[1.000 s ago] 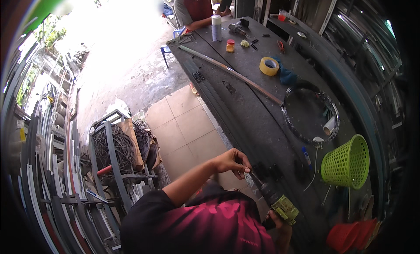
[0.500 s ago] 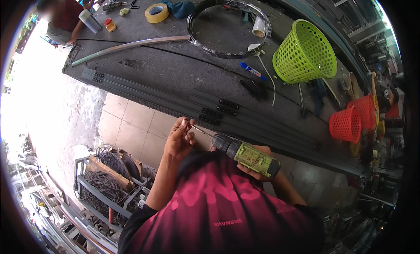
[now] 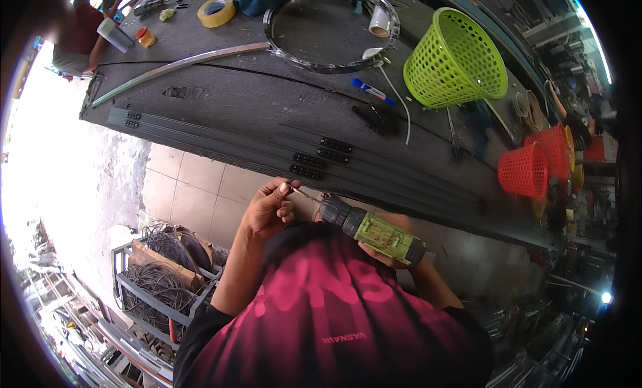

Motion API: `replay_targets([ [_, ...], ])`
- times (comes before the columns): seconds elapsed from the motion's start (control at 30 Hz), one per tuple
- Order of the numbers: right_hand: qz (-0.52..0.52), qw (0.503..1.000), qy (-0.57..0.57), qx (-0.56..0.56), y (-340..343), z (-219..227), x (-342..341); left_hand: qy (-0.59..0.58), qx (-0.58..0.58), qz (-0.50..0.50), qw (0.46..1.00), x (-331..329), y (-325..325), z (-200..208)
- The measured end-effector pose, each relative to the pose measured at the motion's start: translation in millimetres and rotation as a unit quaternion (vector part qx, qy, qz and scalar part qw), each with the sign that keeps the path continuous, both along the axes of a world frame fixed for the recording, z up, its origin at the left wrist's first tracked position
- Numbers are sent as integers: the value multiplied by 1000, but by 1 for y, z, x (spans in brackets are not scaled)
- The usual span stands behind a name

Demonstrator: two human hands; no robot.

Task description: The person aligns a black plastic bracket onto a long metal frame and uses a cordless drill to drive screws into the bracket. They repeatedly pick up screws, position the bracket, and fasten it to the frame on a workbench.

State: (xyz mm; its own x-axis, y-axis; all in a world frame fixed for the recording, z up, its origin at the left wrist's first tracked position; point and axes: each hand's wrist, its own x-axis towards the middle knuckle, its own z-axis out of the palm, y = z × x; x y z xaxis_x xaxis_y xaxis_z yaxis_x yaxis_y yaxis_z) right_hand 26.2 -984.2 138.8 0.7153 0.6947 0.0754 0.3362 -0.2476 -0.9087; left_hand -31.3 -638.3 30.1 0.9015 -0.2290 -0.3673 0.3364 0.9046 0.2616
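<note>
My right hand (image 3: 380, 254) is wrapped round a green and black cordless drill (image 3: 382, 237), held in front of my shirt with its long thin bit (image 3: 306, 196) pointing up and left. At the tip of the bit, the fingers of my left hand (image 3: 267, 207) are pinched together. A small dark piece shows between thumb and forefinger, too small to name. Just beyond my hands, long dark grey bars (image 3: 234, 146) lie along the table's near edge. Small black ribbed blocks (image 3: 309, 162) sit on them in several places.
On the dark table (image 3: 254, 97) are a lime-green basket (image 3: 435, 70), a wrapped black coil (image 3: 274, 40), a tape roll (image 3: 216, 11) and a blue marker (image 3: 373, 91). Red baskets (image 3: 521, 170) stand at the right. A wire-filled rack (image 3: 160, 291) is lower left. Another person (image 3: 77, 37) is far left.
The table and its things have shifted up and slightly left in the picture. Both hands keep nearly the same pose, with the drill bit still meeting my left fingertips.
</note>
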Motion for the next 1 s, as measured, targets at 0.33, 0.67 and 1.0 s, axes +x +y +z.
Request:
replay_targets([
  [0.33, 9, 998, 23, -55, -13, 16, -2, -27, 84, -52, 995, -6, -15, -14],
  [0.67, -70, 990, 17, -125, -9, 43, 5, 125, 181, 74, 973, 33, -59, -45],
  [1.0, -84, 984, 92, -127, 1, 44, 10, 170, 242, 77, 952, 42, -67, -49],
])
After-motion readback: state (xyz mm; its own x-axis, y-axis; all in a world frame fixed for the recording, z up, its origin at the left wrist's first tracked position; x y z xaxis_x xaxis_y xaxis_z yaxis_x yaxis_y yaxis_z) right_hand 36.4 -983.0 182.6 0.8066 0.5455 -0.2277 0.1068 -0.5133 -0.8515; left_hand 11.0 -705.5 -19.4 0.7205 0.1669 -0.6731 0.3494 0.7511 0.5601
